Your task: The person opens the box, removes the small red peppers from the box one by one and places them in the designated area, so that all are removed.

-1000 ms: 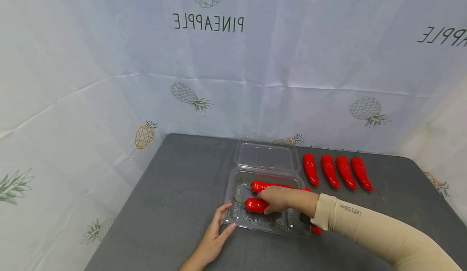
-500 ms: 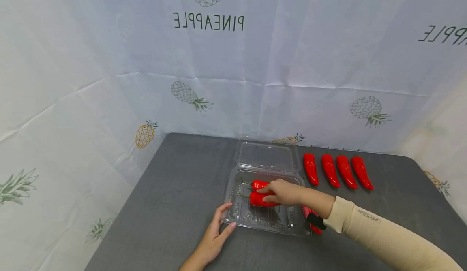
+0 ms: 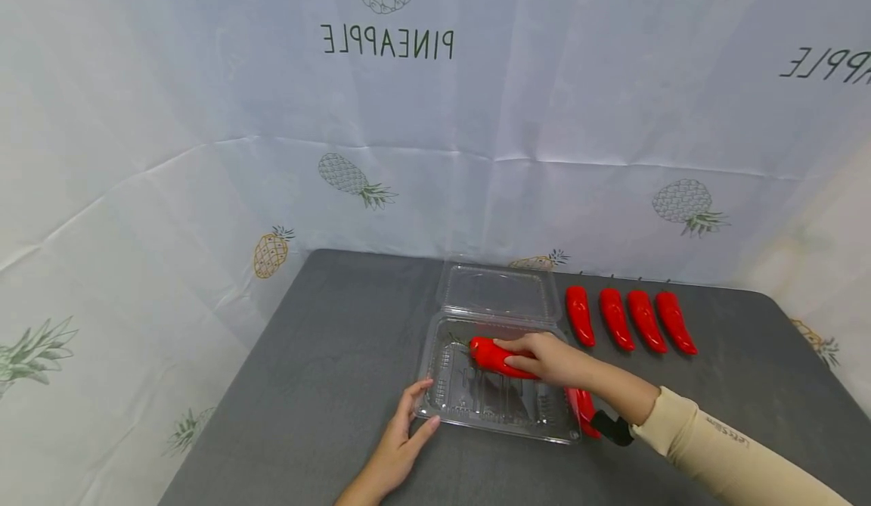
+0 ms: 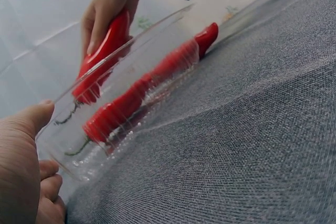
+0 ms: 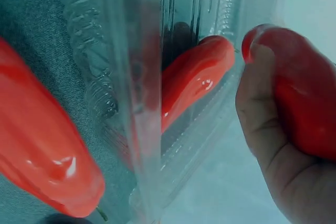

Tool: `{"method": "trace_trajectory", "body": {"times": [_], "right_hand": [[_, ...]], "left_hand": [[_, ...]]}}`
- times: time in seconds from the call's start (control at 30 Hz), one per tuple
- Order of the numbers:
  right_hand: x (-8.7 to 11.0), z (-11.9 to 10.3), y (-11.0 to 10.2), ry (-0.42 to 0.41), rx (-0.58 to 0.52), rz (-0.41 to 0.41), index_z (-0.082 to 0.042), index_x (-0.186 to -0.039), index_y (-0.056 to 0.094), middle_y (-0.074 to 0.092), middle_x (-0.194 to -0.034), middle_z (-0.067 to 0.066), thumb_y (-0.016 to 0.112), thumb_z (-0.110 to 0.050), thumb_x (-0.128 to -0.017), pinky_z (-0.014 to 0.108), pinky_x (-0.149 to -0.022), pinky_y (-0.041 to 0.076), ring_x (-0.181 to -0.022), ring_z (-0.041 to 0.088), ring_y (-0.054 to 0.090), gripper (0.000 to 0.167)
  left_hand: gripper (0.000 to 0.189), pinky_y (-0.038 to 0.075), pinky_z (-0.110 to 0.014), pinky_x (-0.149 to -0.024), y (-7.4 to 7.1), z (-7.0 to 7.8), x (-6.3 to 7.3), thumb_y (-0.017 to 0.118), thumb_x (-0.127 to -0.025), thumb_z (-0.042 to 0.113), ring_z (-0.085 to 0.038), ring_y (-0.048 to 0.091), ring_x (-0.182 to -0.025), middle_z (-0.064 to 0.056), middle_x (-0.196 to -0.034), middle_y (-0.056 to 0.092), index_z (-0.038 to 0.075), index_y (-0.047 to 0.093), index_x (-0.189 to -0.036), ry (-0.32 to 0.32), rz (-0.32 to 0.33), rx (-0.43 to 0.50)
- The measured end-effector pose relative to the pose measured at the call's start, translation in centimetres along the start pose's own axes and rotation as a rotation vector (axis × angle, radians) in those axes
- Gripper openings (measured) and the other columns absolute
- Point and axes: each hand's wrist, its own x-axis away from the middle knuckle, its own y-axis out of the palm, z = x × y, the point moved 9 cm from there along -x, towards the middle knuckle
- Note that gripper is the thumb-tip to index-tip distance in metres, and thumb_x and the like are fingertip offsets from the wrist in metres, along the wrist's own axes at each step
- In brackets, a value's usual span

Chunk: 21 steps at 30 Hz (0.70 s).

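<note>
A clear plastic hinged container point(image 3: 500, 421) lies with its lid folded back on the dark table. My right hand point(image 3: 553, 358) grips a red chili pepper point(image 5: 307, 93) over the container's back half. Another red chili pepper point(image 5: 202, 80) lies inside; in the head view the held one and my fingers cover most of it. My left hand point(image 3: 398, 444) holds the container's front left corner, thumb on the front side and fingers on the left. Its fingers point(image 4: 50, 182) show partly in the left wrist view.
Several red chili peppers point(image 3: 643, 321) lie in a row at the back right of the table. One more pepper point(image 3: 587, 413) rests just outside the container's right side. A white pineapple-print curtain point(image 3: 435, 113) hangs behind the table.
My right hand has carried the pepper backward and slightly right inside the container, up beside the other pepper. My left hand has kept its place at the corner.
</note>
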Motion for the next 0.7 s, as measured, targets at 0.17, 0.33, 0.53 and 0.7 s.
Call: {"method": "trace_trajectory", "body": {"times": [0.17,0.33,0.53,0.7], "right_hand": [[0.8,0.3,-0.3,-0.003,-0.014,0.022,-0.006,-0.133,0.051,0.04,-0.062,-0.01,0.058,-0.03,-0.091,0.02,-0.054,0.033,-0.059,0.006,0.033,0.048],[1.8,0.6,-0.7,0.016,-0.001,0.074,-0.01,-0.135,0.05,0.065,-0.109,0.006,0.058,-0.031,-0.091,0.033,-0.081,0.049,-0.101,0.021,0.057,0.05],[2.8,1.2,-1.2,0.048,-0.05,0.136,-0.013,-0.136,0.05,0.059,-0.125,0.015,0.058,-0.033,-0.091,0.035,-0.08,0.05,-0.109,0.028,0.054,0.049],[3.6,1.9,-0.9,0.068,-0.124,0.175,-0.012,-0.135,0.05,0.063,-0.113,0.01,0.059,-0.033,-0.09,0.023,-0.069,0.047,-0.098,0.022,0.053,0.05]], "left_hand": [[0.047,0.022,-0.012,-0.105,0.0,0.0,0.0,0.056,-0.093,0.014,0.003,0.027,-0.134,-0.014,-0.146,0.039,0.01,0.038,-0.136,-0.005,0.003,0.009],[0.047,0.022,-0.013,-0.105,0.0,0.0,0.0,0.056,-0.093,0.015,0.003,0.026,-0.134,-0.014,-0.146,0.038,0.013,0.038,-0.136,-0.011,-0.002,0.002],[0.047,0.02,-0.011,-0.105,0.1,0.0,-0.1,0.056,-0.093,0.016,0.003,0.025,-0.134,-0.015,-0.147,0.037,0.012,0.037,-0.136,-0.018,-0.014,0.012],[0.048,0.022,-0.013,-0.105,0.0,0.1,0.0,0.056,-0.093,0.016,0.005,0.025,-0.133,-0.015,-0.146,0.038,0.011,0.037,-0.136,-0.02,-0.008,0.001]]}}
